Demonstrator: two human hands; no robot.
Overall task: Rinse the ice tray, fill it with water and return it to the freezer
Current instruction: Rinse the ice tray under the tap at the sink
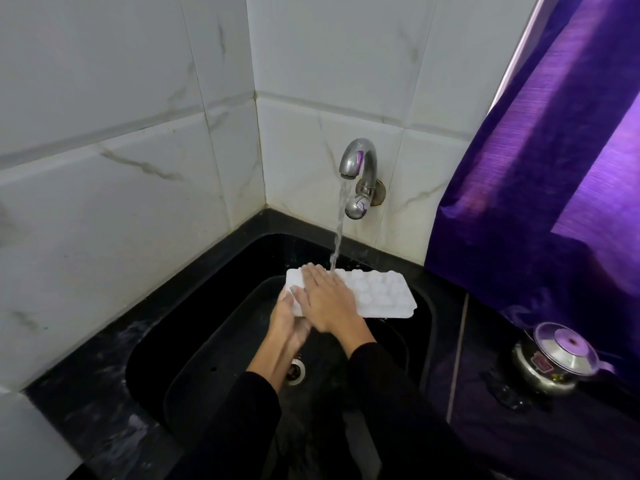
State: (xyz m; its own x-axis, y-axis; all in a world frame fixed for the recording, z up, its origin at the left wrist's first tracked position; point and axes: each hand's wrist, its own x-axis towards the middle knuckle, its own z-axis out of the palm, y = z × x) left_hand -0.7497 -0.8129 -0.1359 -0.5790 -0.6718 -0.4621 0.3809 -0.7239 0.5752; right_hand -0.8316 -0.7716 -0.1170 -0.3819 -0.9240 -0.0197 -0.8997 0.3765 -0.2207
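Observation:
A white ice tray (377,292) is held level over the black sink (214,327), under the wall tap (356,161). Water runs from the tap and strikes the tray's far edge near its middle. My left hand (289,317) grips the tray's left end from below, thumb on the rim. My right hand (329,299) lies flat on top of the tray's left half, fingers spread and pointing away from me. The tray's right half shows its rounded cells.
The sink drain (295,372) lies below my wrists. White marble tiles form the corner walls. A purple curtain (554,150) hangs at the right. A steel pot with a glass lid (554,362) stands on the black counter at the right.

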